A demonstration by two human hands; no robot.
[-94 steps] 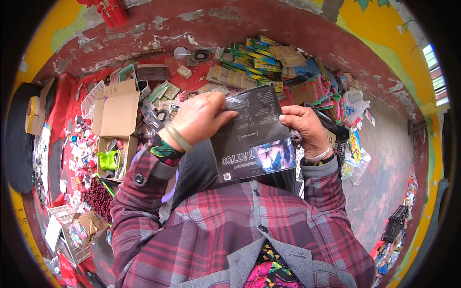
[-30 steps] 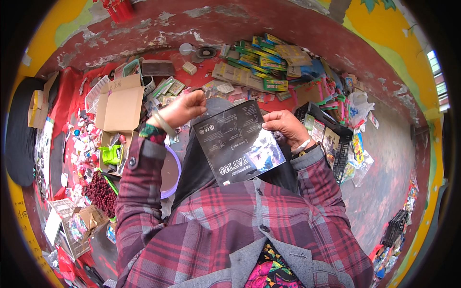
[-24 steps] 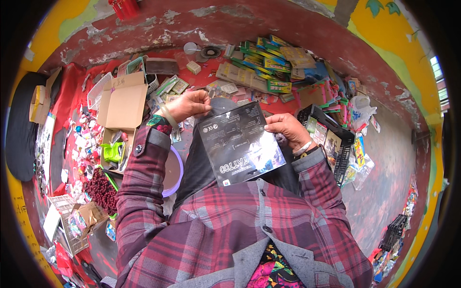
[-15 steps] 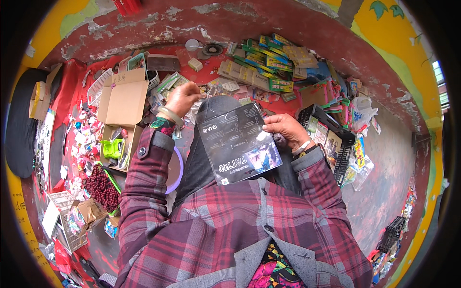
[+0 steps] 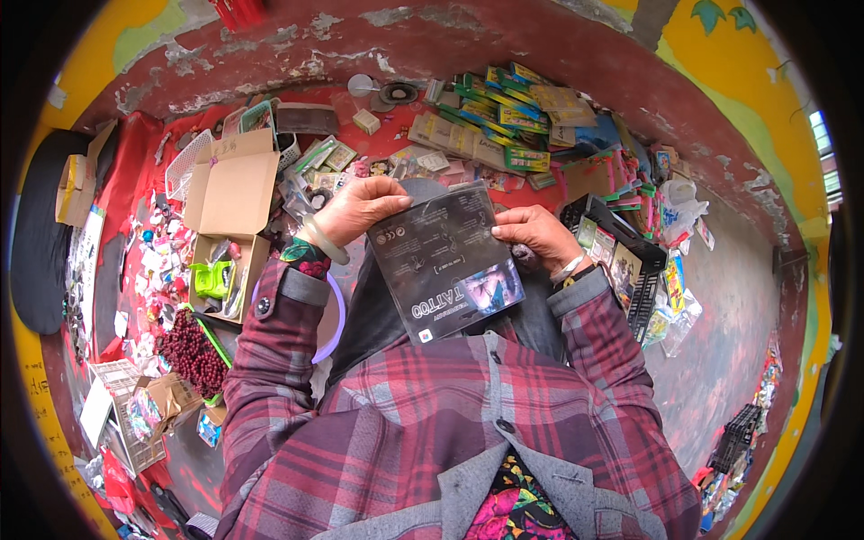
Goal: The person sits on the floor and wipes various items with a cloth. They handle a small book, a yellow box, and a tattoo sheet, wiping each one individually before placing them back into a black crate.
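Over my lap lies a flat black packet (image 5: 441,256) with pale print, a small blue-purple picture and a shiny clear plastic surface. My left hand (image 5: 355,216) is closed at its upper left corner, thumb and fingers pinched at the edge. On the opposite side, my right hand (image 5: 540,238) grips the right edge between thumb and fingers. The packet tilts slightly, its far edge between my two hands. Beneath it are my dark-trousered knees, with a purple-rimmed basin (image 5: 335,324) beside the left leg.
Left stand an open cardboard box (image 5: 232,193) with a bright green item and a green-edged tray of dark red beads (image 5: 191,353). Ahead, several colourful boxes (image 5: 504,117) pile on red cloth. A black crate (image 5: 643,297) holding cards sits right. A peeling red wall (image 5: 360,45) curves behind.
My left hand has come down and toward the right, from above the packet's far left corner onto its edge. The right hand keeps its hold, and the packet has shifted only slightly.
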